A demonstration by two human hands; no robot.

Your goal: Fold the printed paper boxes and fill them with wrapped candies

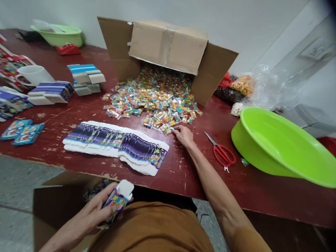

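Observation:
My left hand (93, 213) is down by my lap, below the table edge, fingers wrapped round a small printed carton (119, 198) whose white top flap stands open. My right hand (184, 135) reaches across the dark red table (183, 175) to the near edge of a pile of small wrapped candies (154, 98). Its fingertips pinch a few candies (170, 130). The pile spills from a cardboard box (168, 49) lying on its side. A fanned row of flat, unfolded purple cartons (118, 143) lies just left of that hand.
Red-handled scissors (222, 152) lie right of my hand, beside a tilted green basin (283, 147). Stacks of cartons (85, 78), a white mug (33, 74) and another green basin (59, 35) sit at the left. An open cardboard box (60, 203) stands below the table.

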